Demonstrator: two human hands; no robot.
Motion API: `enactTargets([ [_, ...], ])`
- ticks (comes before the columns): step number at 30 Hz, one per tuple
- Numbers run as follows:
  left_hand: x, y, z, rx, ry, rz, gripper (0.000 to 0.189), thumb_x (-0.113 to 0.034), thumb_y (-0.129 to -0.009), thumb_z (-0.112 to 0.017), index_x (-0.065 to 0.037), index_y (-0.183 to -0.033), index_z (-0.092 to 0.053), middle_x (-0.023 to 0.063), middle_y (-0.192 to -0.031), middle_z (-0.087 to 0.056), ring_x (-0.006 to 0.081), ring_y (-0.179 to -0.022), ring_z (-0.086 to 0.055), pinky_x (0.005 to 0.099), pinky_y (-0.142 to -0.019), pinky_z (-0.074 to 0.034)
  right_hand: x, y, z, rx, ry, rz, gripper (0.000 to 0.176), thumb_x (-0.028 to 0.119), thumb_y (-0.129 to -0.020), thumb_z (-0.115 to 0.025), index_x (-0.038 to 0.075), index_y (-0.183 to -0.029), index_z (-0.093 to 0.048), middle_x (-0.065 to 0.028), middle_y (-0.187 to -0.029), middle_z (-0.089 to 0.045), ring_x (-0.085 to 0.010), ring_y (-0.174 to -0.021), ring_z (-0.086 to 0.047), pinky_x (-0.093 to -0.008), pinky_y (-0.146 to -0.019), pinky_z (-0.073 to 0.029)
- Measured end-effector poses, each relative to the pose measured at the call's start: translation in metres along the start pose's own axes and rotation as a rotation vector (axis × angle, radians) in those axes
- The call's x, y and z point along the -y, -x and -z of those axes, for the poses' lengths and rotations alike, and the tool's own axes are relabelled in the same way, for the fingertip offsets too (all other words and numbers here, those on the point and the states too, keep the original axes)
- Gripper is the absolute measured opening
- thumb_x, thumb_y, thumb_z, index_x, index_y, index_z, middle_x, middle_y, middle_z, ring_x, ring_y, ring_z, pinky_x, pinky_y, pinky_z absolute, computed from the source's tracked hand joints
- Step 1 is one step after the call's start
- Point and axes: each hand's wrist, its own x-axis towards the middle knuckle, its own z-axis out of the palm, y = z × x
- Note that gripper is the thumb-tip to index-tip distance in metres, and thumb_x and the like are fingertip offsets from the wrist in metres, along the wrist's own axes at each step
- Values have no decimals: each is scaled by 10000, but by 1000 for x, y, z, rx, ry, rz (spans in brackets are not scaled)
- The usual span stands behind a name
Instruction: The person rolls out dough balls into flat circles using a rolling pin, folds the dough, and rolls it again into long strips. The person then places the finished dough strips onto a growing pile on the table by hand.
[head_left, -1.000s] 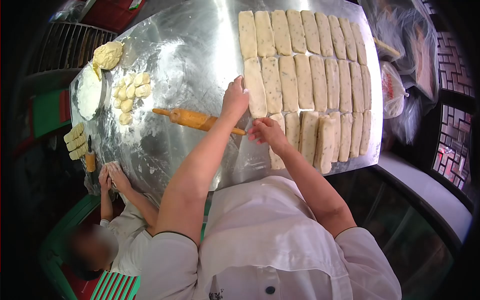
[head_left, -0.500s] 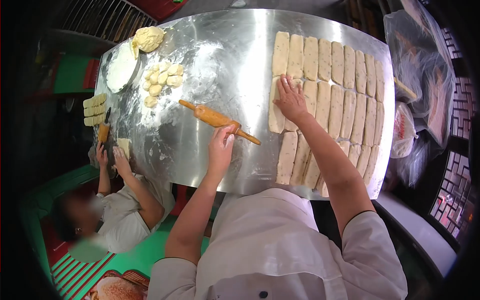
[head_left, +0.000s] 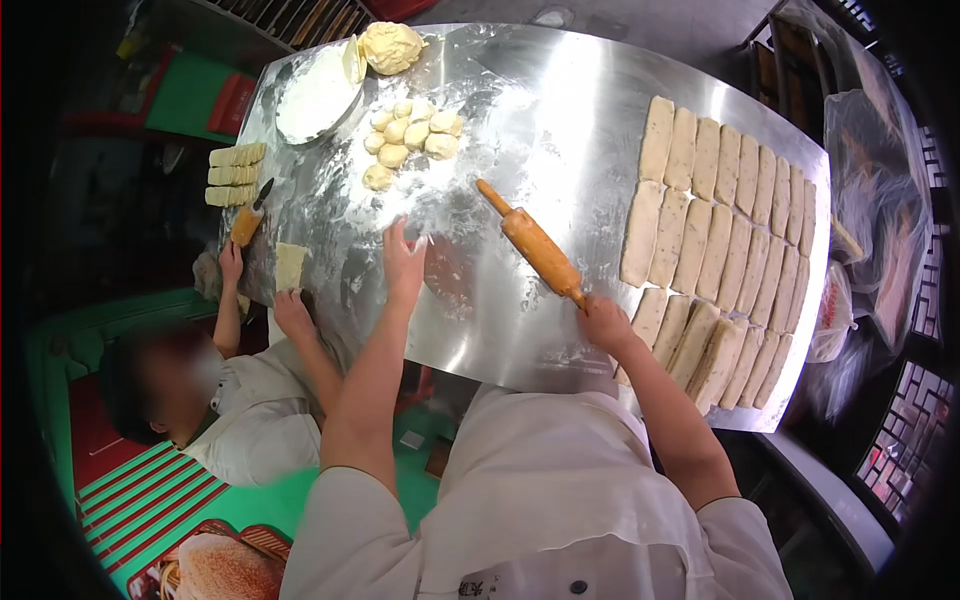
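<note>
My right hand [head_left: 605, 325] is closed on the lower handle of a wooden rolling pin [head_left: 541, 250], which lies slanted on the steel table [head_left: 480, 330]. Left of the pin, my left hand [head_left: 404, 258] is over the floured surface, fingers apart, holding nothing. Above it sit several small dough balls [head_left: 415, 132]. Rows of flat, speckled dough strips [head_left: 690, 247] cover the table's right side, near my right hand; a few strips overlap in the lowest row.
A tray of flour [head_left: 315, 100] and a large dough lump [head_left: 391, 48] are at the back left. At left a co-worker [head_left: 245, 420] holds a small rolling pin [head_left: 245, 224] beside a dough sheet [head_left: 291, 267]. Plastic bags [head_left: 832, 315] hang at the right.
My right hand has left the dough strips and taken the rolling pin's handle. My left hand has moved off the pin to the left. The view has shifted, and the pin is turned more steeply.
</note>
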Motion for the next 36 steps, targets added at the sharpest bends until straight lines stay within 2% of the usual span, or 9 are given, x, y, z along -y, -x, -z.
enactTargets([
  [2,31,-55,6,-170,-83,-70,618,-168,-840,-723,-40,-1380,-450,161,-1292,-499,300,-1202,-534,380,-961,-482,9,14,28,284,-258,-285,294,291,-915,-573,13,-992,-631,-192,-814,-697,-365,-803,-691,-464,-769,-547],
  [5,39,-120,17,-275,-276,-132,677,-193,-815,-755,-6,-1386,-442,191,-1241,-538,351,-1163,-532,407,-951,-479,5,16,19,228,-222,-305,294,308,-912,-576,37,-989,-658,-175,-741,-691,-322,-718,-698,-442,-723,-550],
  [6,42,-136,15,-264,-265,-134,677,-193,-815,-755,-6,-1386,-442,191,-1241,-538,351,-1163,-532,407,-951,-479,12,18,22,172,-262,-299,303,275,-896,-610,-27,-871,-633,-89,-603,-648,-167,-493,-652,-306,-515,-562],
  [8,50,-158,10,-106,-337,-154,641,-220,-798,-769,-4,-1321,-469,202,-1184,-551,390,-1121,-537,442,-956,-456,25,18,28,176,-293,-361,305,270,-899,-617,-33,-867,-633,-91,-593,-643,-168,-487,-650,-306,-505,-558],
  [12,34,-117,-7,-156,-261,-231,468,-202,-769,-786,-39,-1117,-520,155,-1076,-560,378,-1001,-568,468,-875,-481,30,17,26,164,-339,-434,311,258,-905,-637,-47,-849,-637,-93,-565,-628,-171,-464,-632,-305,-465,-538],
  [17,31,-47,2,158,-242,-549,521,-213,-802,-762,-131,-1267,-542,131,-1082,-560,353,-994,-591,453,-849,-503,22,15,16,160,-300,-459,338,304,-907,-654,-22,-816,-672,-94,-556,-632,-181,-461,-638,-318,-489,-521],
  [21,66,-93,27,-270,-243,-19,483,-233,-826,-741,-99,-1238,-527,139,-1135,-536,360,-1010,-599,464,-838,-518,26,14,19,173,-331,-496,326,290,-910,-661,-25,-827,-673,-95,-569,-639,-175,-471,-642,-319,-499,-526],
  [28,35,-64,14,165,-232,-239,460,-261,-810,-746,-111,-1193,-541,119,-1168,-517,351,-1013,-613,462,-823,-527,32,11,27,186,-321,-499,313,284,-914,-656,-20,-843,-671,-90,-580,-643,-180,-478,-643,-312,-509,-531],
  [36,16,-59,-14,-38,-320,-236,468,-324,-811,-756,-144,-1200,-569,74,-1179,-516,318,-986,-620,446,-791,-542,30,14,29,186,-376,-486,299,279,-905,-647,-4,-813,-666,-83,-570,-641,-179,-478,-643,-313,-513,-529],
])
